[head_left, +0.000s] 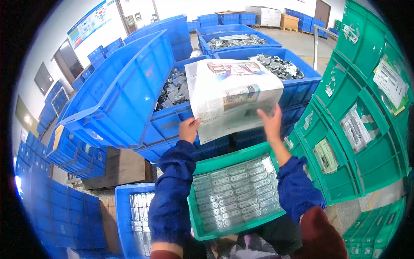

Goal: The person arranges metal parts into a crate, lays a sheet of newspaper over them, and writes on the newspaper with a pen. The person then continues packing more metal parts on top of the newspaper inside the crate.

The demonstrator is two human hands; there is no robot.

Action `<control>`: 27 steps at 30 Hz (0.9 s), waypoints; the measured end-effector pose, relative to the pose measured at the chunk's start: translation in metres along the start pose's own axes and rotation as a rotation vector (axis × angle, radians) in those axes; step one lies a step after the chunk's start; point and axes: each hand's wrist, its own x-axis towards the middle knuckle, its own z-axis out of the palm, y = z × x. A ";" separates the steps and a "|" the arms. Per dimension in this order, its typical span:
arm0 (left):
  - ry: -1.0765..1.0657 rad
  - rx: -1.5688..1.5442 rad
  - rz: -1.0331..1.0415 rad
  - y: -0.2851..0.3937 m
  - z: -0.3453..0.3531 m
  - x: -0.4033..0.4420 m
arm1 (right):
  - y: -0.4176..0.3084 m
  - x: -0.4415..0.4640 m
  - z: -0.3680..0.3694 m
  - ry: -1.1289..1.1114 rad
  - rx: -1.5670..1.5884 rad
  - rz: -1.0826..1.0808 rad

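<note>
A sheet of newspaper [235, 101] lies draped over the edge of the blue bins, its lower part hanging toward me. My left hand [189, 129] pinches its lower left edge between thumb and fingers. At the lower right edge, my right hand [271, 123] has its thumb and fingers spread; whether it touches the paper I cannot tell. Below both hands is a green crate [228, 158] with rows of flat, rounded-end metal parts [235, 190] laid in it.
Blue bins with grey metal pieces [280, 67] stand behind the newspaper. An empty-looking blue bin [116, 95] is tilted at left. Green crates [340, 129] are stacked close on the right. A blue crate [123, 216] with metal parts sits at lower left.
</note>
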 end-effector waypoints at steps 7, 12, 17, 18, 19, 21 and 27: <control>-0.120 -0.129 0.039 0.095 -0.019 0.010 | -0.129 -0.050 0.003 -0.305 0.091 -0.312; -0.283 -0.612 -0.031 0.132 -0.019 -0.014 | -0.180 -0.039 0.013 -0.314 0.003 -0.517; -0.328 -0.962 -0.124 0.145 -0.013 -0.042 | -0.196 -0.051 -0.001 -0.431 0.075 -0.422; -0.315 -1.040 -0.127 0.142 -0.008 -0.044 | -0.197 -0.053 -0.005 -0.431 0.074 -0.423; -0.303 -1.117 -0.129 0.141 -0.004 -0.046 | -0.198 -0.054 -0.009 -0.467 0.078 -0.402; -0.332 -1.117 -0.050 0.138 0.003 -0.051 | -0.201 -0.057 -0.015 -0.500 0.078 -0.385; -0.476 -1.265 -0.114 0.160 0.002 -0.070 | -0.209 -0.067 -0.021 -0.598 0.274 -0.277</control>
